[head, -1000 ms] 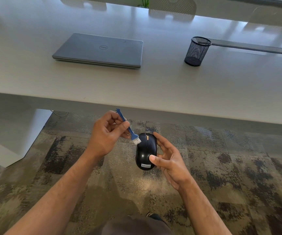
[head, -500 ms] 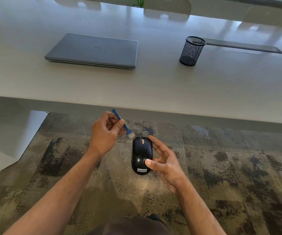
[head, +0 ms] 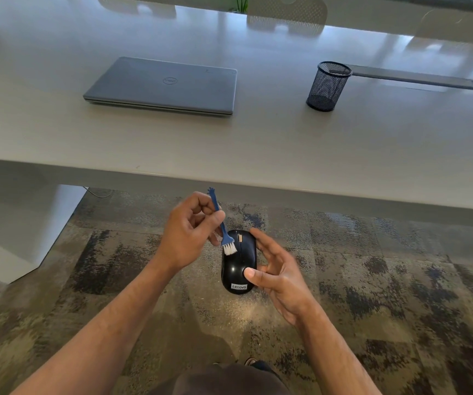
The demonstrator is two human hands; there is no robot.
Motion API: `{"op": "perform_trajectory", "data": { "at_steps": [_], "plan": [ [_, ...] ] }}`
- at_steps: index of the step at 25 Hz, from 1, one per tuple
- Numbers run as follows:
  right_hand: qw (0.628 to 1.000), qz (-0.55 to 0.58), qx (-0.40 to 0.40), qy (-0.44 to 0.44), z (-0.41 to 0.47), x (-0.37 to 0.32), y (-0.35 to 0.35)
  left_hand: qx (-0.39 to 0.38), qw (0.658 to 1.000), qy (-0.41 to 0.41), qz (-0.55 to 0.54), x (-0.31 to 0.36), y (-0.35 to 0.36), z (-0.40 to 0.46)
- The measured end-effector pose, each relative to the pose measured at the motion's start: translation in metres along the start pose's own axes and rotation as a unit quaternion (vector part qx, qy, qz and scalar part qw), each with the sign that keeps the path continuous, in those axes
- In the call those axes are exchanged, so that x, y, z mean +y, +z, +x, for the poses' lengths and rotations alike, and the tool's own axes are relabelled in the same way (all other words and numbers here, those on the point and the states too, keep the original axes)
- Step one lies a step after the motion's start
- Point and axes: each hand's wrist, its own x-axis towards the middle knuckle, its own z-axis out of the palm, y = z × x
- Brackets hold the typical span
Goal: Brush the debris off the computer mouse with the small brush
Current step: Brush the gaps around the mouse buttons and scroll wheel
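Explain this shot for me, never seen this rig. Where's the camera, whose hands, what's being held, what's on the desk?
There is no machine here: a person wears one wide-angle camera on the head, looking forward and down, so you see their own two bare arms from above. The left hand pinches a small blue brush by its handle, white bristles down on the front left part of a black Lenovo computer mouse. The right hand holds that mouse, thumb on top and fingers along its far side. Both hands are out in front of the desk edge, over a patterned carpet, not above the desk. On the pale desk lie a closed grey Dell laptop and, to its right, an upright black mesh pen cup that looks empty. Chair backs show dimly beyond the desk.
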Motion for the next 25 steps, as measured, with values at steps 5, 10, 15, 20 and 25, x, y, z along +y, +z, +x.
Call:
{"op": "perform_trajectory", "data": {
  "at_steps": [5,10,15,20,25],
  "plan": [
    [1.0,-0.004,0.005,0.002,-0.001,0.002,0.001,0.036,0.997,-0.036,0.051,-0.005,0.006,0.008],
    [1.0,-0.004,0.015,0.009,-0.002,0.006,0.002,0.08,0.991,-0.064,0.081,-0.011,0.012,0.013],
    [1.0,0.0,0.011,0.008,-0.003,0.005,0.001,0.119,0.988,-0.059,0.076,-0.01,0.011,0.01],
    [1.0,-0.001,0.006,0.009,-0.002,0.007,0.002,0.067,0.998,-0.005,0.013,0.002,0.008,0.007],
    [1.0,-0.011,-0.003,0.009,-0.001,0.009,0.008,0.015,0.998,0.032,0.047,0.012,0.013,0.006]
  ]
}}
